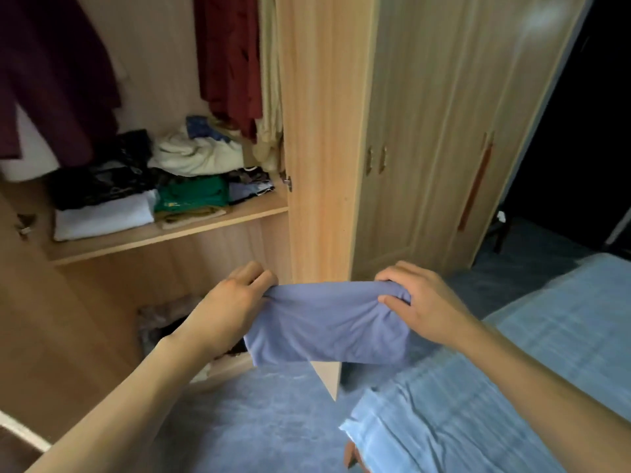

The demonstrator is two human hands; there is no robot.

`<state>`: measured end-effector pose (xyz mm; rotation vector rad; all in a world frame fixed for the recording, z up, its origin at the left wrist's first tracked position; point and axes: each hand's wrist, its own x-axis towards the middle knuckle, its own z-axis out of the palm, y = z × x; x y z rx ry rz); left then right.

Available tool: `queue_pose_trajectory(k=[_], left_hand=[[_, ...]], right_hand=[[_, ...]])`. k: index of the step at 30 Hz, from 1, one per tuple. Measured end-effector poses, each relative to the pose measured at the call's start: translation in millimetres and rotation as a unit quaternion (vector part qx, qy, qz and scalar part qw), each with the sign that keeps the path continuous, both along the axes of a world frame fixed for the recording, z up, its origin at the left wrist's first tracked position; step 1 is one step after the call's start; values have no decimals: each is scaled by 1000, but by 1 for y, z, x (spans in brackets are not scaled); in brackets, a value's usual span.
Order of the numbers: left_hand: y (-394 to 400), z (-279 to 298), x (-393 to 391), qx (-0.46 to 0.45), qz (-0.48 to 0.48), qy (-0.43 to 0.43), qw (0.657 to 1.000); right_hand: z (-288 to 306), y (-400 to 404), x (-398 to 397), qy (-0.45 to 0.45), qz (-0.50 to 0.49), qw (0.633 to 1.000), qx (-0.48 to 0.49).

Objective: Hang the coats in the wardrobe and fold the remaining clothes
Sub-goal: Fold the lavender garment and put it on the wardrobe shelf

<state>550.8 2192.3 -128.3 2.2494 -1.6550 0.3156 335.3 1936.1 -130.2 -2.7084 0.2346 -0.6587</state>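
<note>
Head view showed me two bare hands holding up a folded purple cloth [327,326] in front of the open wardrobe [324,131]. My left hand [235,298] pinched the cloth's top left corner, fingers curled over the edge. My right hand [413,295] gripped the top right corner, fingers bunched around it. The cloth hung in the air, touching no shelf. I guessed it was light, soft and floppy, so holding both top corners seemed best to keep it flat. Folded clothes were stacked on the wooden shelf [177,230], and dark red coats [232,56] hung above. A bed with a pale blue cover [546,353] was on the right, and the floor [266,421] looked blue.
</note>
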Motion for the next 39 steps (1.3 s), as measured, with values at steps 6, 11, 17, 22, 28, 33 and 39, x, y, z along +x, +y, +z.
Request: queue_pose_trajectory(k=[6,11,17,22,28,33,39], left_hand=[[59,7,99,-3,59,-43,997],[94,5,151,-44,150,-21,988],[111,0,209,-43,212,-22,976],[97,9,251,-3,270,-46,962],[69,36,301,2,310,-78,948],[51,43,347,-22,321,-67,944],[57,23,422,-53,344,-49,936]], right_hand=[[10,40,127,-13,39,999,-14],[17,62,213,-4,91,995,-28],[13,63,311,-34,144,989,-28],[2,41,389,-40,198,979,-2],[14,3,471,-77,254,964,32],[13,-17,525,-95,269,958,29],[6,-15,605,-99,276,955,34]])
